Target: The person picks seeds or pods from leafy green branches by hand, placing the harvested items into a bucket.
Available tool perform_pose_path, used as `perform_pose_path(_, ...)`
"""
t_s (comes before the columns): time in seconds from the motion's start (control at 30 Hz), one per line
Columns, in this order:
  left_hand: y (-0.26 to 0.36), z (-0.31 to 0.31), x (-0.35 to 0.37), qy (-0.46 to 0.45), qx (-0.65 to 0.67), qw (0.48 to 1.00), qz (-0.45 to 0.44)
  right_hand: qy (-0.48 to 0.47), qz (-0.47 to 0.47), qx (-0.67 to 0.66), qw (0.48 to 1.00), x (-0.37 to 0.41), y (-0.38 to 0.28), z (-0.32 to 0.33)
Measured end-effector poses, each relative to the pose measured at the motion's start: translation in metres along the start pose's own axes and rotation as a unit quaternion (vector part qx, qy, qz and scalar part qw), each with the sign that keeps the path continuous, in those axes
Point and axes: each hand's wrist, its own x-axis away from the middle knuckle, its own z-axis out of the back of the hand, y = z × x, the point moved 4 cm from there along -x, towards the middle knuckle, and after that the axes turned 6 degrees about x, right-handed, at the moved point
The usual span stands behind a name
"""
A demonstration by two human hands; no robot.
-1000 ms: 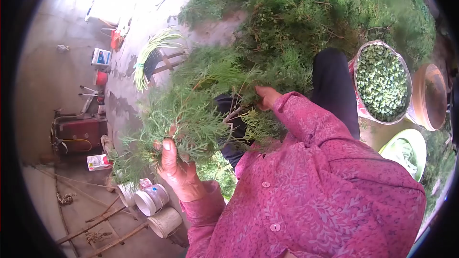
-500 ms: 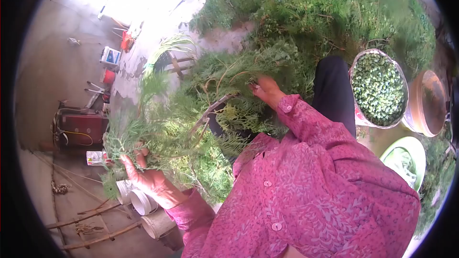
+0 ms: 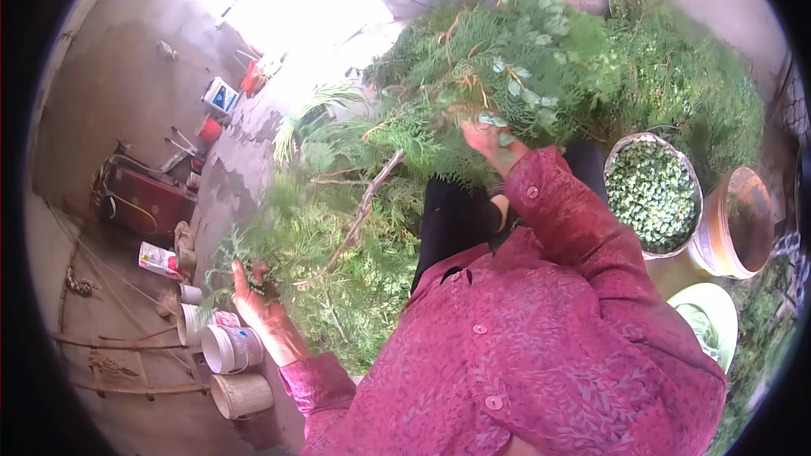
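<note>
On the grey concrete floor (image 3: 110, 118) in front of the seated person, a big heap of feathery green cuttings (image 3: 676, 76) is lying piled up along the far side. Across the person's knees, a leafy green branch with a brown woody stem (image 3: 365, 207) is stretching slantwise between the two hands, with its sprays spreading over the black trousers. To the right, a round basin full of small green cones (image 3: 619, 224) is sitting just beside a brown clay bowl (image 3: 737, 224). A pale green plastic basin (image 3: 718, 291) is sitting nearer the body. Near the left hand, white plastic buckets (image 3: 230, 348) are standing on the floor. The left hand (image 3: 263, 308), coming out of a pink patterned sleeve, is holding the near leafy end of the branch, its grip closed around the sprigs. The right hand (image 3: 490, 139) is reaching into the foliage at the far end. Leaves are covering its fingers, so I cannot tell whether that grip is closed.
</note>
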Motion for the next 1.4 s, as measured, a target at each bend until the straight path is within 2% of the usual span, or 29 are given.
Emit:
perform_pose_path(0.03,-0.008,0.007,-0.008,-0.016,0.012,1.0,-0.006,-0.011,0.004,-0.002,1.0,-0.023,0.004,0.004)
perform_pose_path(0.07,-0.012,0.013,-0.011,-0.031,0.022,0.999,-0.011,-0.024,0.007,-0.004,1.0,-0.01,0.009,0.005)
perform_pose_path(0.1,-0.016,0.016,-0.012,-0.036,0.039,0.998,0.016,-0.038,0.01,-0.006,0.999,-0.024,0.011,0.004)
perform_pose_path(0.27,-0.04,0.029,-0.014,-0.008,0.053,0.998,0.027,-0.115,0.016,-0.007,0.993,-0.017,0.025,-0.003)
perform_pose_path(0.4,-0.064,0.05,-0.013,-0.017,0.007,0.998,0.052,-0.164,0.015,-0.006,0.986,0.004,0.029,0.001)
perform_pose_path(0.47,-0.079,0.06,-0.007,-0.008,0.026,0.995,0.093,-0.186,0.01,-0.003,0.983,-0.008,0.004,-0.016)
perform_pose_path(0.5,-0.073,0.057,0.005,0.018,-0.019,0.993,0.114,-0.193,0.01,-0.001,0.981,0.005,0.005,-0.01)
perform_pose_path(0.6,-0.09,0.069,0.013,0.057,-0.033,0.986,0.15,-0.181,0.015,0.009,0.983,0.02,-0.011,0.01)
perform_pose_path(0.67,-0.107,0.073,0.014,0.066,-0.007,0.982,0.176,-0.16,0.01,0.013,0.987,-0.018,-0.061,-0.006)
perform_pose_path(0.73,-0.122,0.075,0.011,0.041,0.007,0.981,0.191,-0.143,-0.002,0.011,0.99,-0.043,-0.074,-0.004)
perform_pose_path(0.77,-0.127,0.073,0.01,0.03,0.013,0.977,0.212,-0.138,-0.009,0.007,0.99,-0.014,-0.062,0.013)
perform_pose_path(0.83,-0.13,0.062,0.008,0.018,0.01,0.976,0.216,-0.131,-0.025,-0.002,0.991,-0.022,-0.05,0.015)
perform_pose_path(0.87,-0.13,0.056,0.008,0.017,0.005,0.975,0.223,-0.129,-0.035,-0.009,0.991,-0.036,-0.058,0.01)
perform_pose_path(0.9,-0.124,0.046,0.013,0.003,0.024,0.969,0.245,-0.129,-0.044,-0.017,0.991,-0.096,-0.107,-0.014)
perform_pose_path(0.97,-0.133,0.045,0.01,-0.019,0.016,0.971,0.239,-0.131,-0.058,-0.034,0.989,-0.064,-0.078,-0.001)
perform_pose_path(1.03,-0.14,0.048,0.008,-0.02,0.006,0.972,0.232,-0.136,-0.066,-0.052,0.987,-0.071,-0.067,0.007)
perform_pose_path(1.2,-0.146,0.07,0.009,0.008,-0.034,0.974,0.223,-0.165,-0.061,-0.086,0.981,-0.057,-0.108,-0.006)
perform_pose_path(1.27,-0.138,0.074,0.022,0.006,-0.077,0.963,0.256,-0.185,-0.053,-0.099,0.976,-0.05,-0.128,-0.018)
perform_pose_path(1.33,-0.16,0.122,0.016,0.022,-0.102,0.958,0.268,-0.211,-0.055,-0.114,0.969,-0.039,-0.146,-0.034)
perform_pose_path(1.4,-0.157,0.135,0.023,-0.03,-0.106,0.945,0.309,-0.242,-0.056,-0.126,0.96,-0.041,-0.157,-0.05)
